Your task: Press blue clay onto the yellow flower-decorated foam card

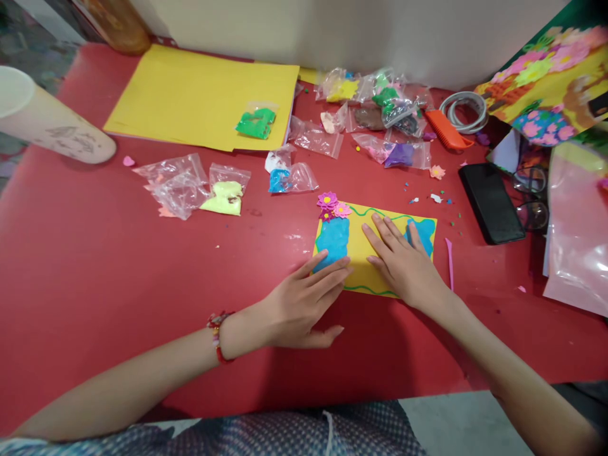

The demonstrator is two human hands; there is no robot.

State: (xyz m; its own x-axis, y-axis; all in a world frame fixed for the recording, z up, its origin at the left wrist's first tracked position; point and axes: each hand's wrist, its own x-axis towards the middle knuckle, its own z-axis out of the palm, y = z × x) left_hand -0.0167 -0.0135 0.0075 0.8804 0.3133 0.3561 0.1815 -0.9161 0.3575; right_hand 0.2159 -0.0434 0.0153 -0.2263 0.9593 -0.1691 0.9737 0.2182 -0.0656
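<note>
A yellow card (358, 253) lies flat on the red table, edged with wavy green clay lines. Blue clay patches (333, 239) cover its left and right ends, and pink clay flowers (327, 201) sit on its upper left corner. My right hand (403, 259) rests on the card's right half, fingers stretched and apart, partly hiding the right blue patch. Over the lower left edge reaches my left hand (304, 304), its fingers extended across the blue patch and the thumb held out. Neither hand holds anything. A thin pink clay tool (449, 265) lies just right of the card.
Several small bags of coloured clay (399, 155) lie behind the card, near yellow sheets (190, 95). A black phone (491, 202), glasses (531, 197), an orange comb (446, 130) and a coiled cable (464, 113) are at right. A tumbler (52, 120) stands at far left.
</note>
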